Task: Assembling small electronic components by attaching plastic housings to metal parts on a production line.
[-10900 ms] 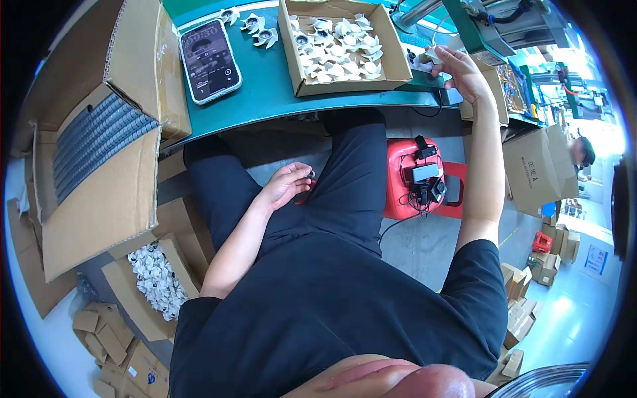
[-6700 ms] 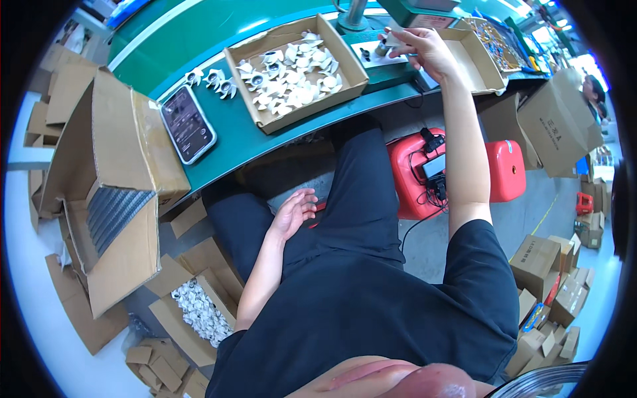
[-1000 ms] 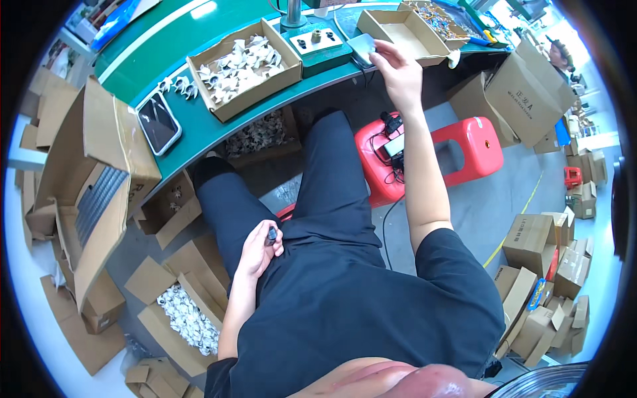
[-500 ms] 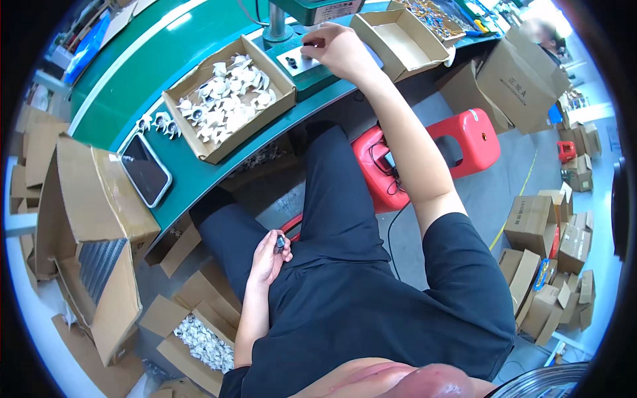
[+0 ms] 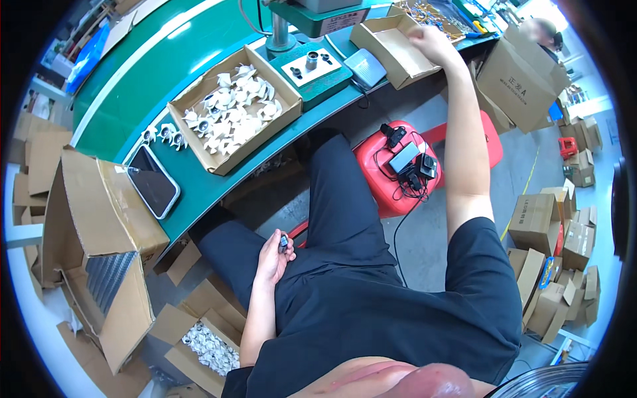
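Observation:
My left hand (image 5: 271, 260) rests near my lap, its fingers curled round a small dark cylindrical part (image 5: 283, 243). At the far right of the bench, my right hand (image 5: 434, 46) is over a shallow cardboard tray (image 5: 378, 62). Its fingers are bent and closed, and whatever they hold is hidden. Left of that tray stands a green bench press (image 5: 281, 41) with a metal fixture plate (image 5: 302, 70) on its base. A short metal cylinder (image 5: 312, 60) stands upright on the plate, between two dark clamp screws.
Another cardboard tray (image 5: 290, 99) holds white bladed impellers; several more lie beside a phone (image 5: 153, 180). A grey box (image 5: 365, 67) with a cable sits right of the press. Cables and small devices lie on a red stool (image 5: 372, 174). Open cartons (image 5: 99, 199) stand at left.
My right hand has moved from the press fixture rightward to the empty-looking tray, uncovering the metal cylinder and the grey box. My left hand stays near my lap with the same part.

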Demonstrator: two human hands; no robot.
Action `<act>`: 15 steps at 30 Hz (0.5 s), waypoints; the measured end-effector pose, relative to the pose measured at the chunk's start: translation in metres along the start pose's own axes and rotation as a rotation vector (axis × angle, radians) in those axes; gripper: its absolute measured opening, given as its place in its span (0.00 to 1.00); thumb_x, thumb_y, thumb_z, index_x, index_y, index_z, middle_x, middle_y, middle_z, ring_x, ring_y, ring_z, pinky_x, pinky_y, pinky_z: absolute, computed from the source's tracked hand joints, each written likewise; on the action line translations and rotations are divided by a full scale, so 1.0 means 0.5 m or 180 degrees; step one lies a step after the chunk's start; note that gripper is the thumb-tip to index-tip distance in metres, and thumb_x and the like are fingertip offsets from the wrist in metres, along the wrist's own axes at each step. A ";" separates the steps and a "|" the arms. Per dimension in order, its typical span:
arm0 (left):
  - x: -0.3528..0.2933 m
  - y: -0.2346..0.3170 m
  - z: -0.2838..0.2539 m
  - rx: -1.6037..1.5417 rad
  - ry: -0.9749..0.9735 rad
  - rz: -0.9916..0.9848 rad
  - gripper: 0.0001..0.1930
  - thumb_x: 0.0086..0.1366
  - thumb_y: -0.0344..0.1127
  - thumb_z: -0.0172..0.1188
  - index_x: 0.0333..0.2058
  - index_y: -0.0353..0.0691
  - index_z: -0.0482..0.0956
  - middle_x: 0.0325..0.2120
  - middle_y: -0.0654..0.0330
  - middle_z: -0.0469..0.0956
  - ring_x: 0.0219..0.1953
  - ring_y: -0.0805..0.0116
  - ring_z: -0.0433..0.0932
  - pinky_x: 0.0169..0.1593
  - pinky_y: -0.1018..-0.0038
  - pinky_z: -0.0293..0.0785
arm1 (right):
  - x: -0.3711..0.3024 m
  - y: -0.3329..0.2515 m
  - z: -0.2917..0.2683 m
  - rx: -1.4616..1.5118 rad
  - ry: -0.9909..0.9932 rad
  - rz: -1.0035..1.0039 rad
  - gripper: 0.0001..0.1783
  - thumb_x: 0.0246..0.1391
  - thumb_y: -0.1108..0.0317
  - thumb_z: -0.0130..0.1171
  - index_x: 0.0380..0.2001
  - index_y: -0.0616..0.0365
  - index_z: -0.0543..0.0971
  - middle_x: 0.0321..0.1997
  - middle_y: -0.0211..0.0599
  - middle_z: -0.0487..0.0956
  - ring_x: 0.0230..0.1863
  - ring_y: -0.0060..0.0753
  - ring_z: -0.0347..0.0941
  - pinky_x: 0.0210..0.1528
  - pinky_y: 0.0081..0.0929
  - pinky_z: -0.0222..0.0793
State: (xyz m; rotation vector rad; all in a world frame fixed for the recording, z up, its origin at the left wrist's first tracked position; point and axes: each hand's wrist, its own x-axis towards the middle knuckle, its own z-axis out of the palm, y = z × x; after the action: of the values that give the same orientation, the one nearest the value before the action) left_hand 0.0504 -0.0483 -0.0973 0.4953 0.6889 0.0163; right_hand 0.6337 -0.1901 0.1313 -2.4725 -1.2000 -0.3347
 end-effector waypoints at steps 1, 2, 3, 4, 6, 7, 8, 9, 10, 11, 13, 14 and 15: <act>-0.001 0.000 -0.003 -0.0021 0.0015 0.0024 0.16 0.77 0.50 0.49 0.40 0.42 0.72 0.27 0.62 0.71 0.27 0.73 0.68 0.32 0.75 0.67 | -0.002 0.007 0.007 -0.0179 -0.0618 0.0263 0.17 0.56 0.65 0.64 0.47 0.61 0.83 0.41 0.40 0.85 0.43 0.33 0.82 0.45 0.29 0.78; -0.001 0.001 -0.006 -0.0007 0.0025 0.0044 0.16 0.77 0.50 0.49 0.40 0.42 0.72 0.27 0.62 0.71 0.27 0.73 0.68 0.32 0.75 0.67 | 0.001 0.013 0.014 -0.0368 -0.1233 0.0530 0.16 0.54 0.67 0.65 0.45 0.62 0.84 0.38 0.40 0.85 0.41 0.32 0.82 0.41 0.28 0.79; -0.004 0.004 -0.009 0.0008 0.0038 0.0065 0.16 0.76 0.50 0.50 0.40 0.42 0.72 0.27 0.62 0.71 0.27 0.74 0.68 0.32 0.75 0.67 | 0.007 0.001 0.020 -0.0362 -0.1237 0.0501 0.16 0.54 0.67 0.65 0.45 0.62 0.84 0.38 0.40 0.85 0.41 0.32 0.82 0.41 0.28 0.79; -0.006 0.006 -0.012 0.0026 0.0050 0.0083 0.16 0.76 0.50 0.50 0.40 0.43 0.72 0.27 0.62 0.71 0.27 0.74 0.68 0.32 0.75 0.67 | 0.011 -0.014 0.024 -0.0430 -0.1606 0.0740 0.16 0.52 0.68 0.66 0.44 0.62 0.84 0.37 0.39 0.85 0.39 0.31 0.82 0.39 0.28 0.79; -0.009 0.002 -0.012 0.0021 0.0076 0.0092 0.16 0.76 0.50 0.50 0.40 0.43 0.73 0.27 0.62 0.71 0.27 0.74 0.69 0.33 0.75 0.67 | 0.016 -0.042 0.032 -0.0572 -0.2344 0.1227 0.15 0.49 0.70 0.67 0.42 0.63 0.84 0.34 0.37 0.85 0.34 0.30 0.82 0.35 0.28 0.79; -0.010 -0.001 -0.011 0.0027 0.0092 0.0083 0.15 0.76 0.50 0.50 0.40 0.43 0.73 0.27 0.62 0.71 0.27 0.74 0.69 0.33 0.75 0.67 | 0.022 -0.037 0.037 -0.0568 -0.2351 0.1207 0.15 0.49 0.70 0.67 0.42 0.63 0.84 0.34 0.37 0.85 0.34 0.30 0.82 0.35 0.28 0.79; -0.014 -0.003 -0.011 0.0037 0.0103 0.0060 0.15 0.76 0.50 0.50 0.40 0.43 0.73 0.27 0.62 0.71 0.27 0.74 0.69 0.33 0.76 0.67 | 0.026 -0.018 0.039 -0.0381 -0.2332 0.1250 0.16 0.46 0.70 0.69 0.41 0.63 0.85 0.33 0.37 0.85 0.32 0.30 0.81 0.34 0.28 0.78; -0.017 -0.004 -0.011 0.0030 0.0112 0.0056 0.15 0.76 0.50 0.50 0.40 0.43 0.73 0.27 0.62 0.71 0.27 0.74 0.69 0.33 0.76 0.67 | 0.028 0.003 0.039 -0.0195 -0.2313 0.1292 0.17 0.43 0.70 0.72 0.40 0.62 0.86 0.32 0.38 0.84 0.30 0.30 0.81 0.33 0.28 0.77; -0.017 -0.003 -0.011 0.0007 0.0102 0.0075 0.15 0.76 0.50 0.50 0.40 0.43 0.73 0.27 0.62 0.72 0.27 0.74 0.69 0.33 0.76 0.67 | 0.031 0.010 0.038 -0.0010 -0.2296 0.1313 0.18 0.41 0.70 0.74 0.39 0.62 0.86 0.32 0.38 0.84 0.28 0.30 0.80 0.32 0.28 0.76; -0.017 -0.002 -0.011 -0.0017 0.0091 0.0095 0.15 0.76 0.49 0.50 0.40 0.43 0.73 0.27 0.63 0.72 0.27 0.74 0.69 0.33 0.76 0.67 | 0.029 0.019 0.036 -0.0011 -0.2312 0.1288 0.18 0.41 0.70 0.74 0.39 0.62 0.86 0.32 0.38 0.84 0.28 0.30 0.80 0.32 0.28 0.76; -0.016 0.001 -0.010 -0.0069 0.0095 0.0130 0.15 0.76 0.49 0.50 0.40 0.43 0.73 0.27 0.63 0.72 0.27 0.74 0.69 0.33 0.76 0.67 | 0.022 0.032 0.027 -0.0147 -0.2323 0.1131 0.14 0.45 0.71 0.69 0.38 0.63 0.85 0.31 0.35 0.84 0.29 0.26 0.79 0.32 0.26 0.77; -0.016 0.002 -0.008 -0.0032 0.0095 0.0130 0.15 0.77 0.49 0.50 0.39 0.44 0.72 0.27 0.63 0.72 0.27 0.75 0.69 0.33 0.76 0.68 | 0.023 0.035 0.021 -0.0216 -0.2328 0.1050 0.13 0.47 0.71 0.67 0.37 0.64 0.84 0.31 0.33 0.83 0.30 0.25 0.79 0.32 0.26 0.78; -0.017 0.004 -0.007 0.0007 0.0097 0.0127 0.15 0.77 0.49 0.49 0.39 0.44 0.72 0.27 0.64 0.72 0.27 0.76 0.69 0.33 0.77 0.68 | 0.025 0.038 0.015 -0.0219 -0.2346 0.1024 0.13 0.47 0.71 0.67 0.37 0.64 0.84 0.31 0.33 0.83 0.30 0.25 0.79 0.32 0.26 0.78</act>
State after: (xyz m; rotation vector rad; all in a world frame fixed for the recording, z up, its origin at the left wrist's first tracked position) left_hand 0.0422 -0.0466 -0.0937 0.5116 0.7088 0.0605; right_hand 0.6568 -0.1888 0.1249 -2.8854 -0.9911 0.6885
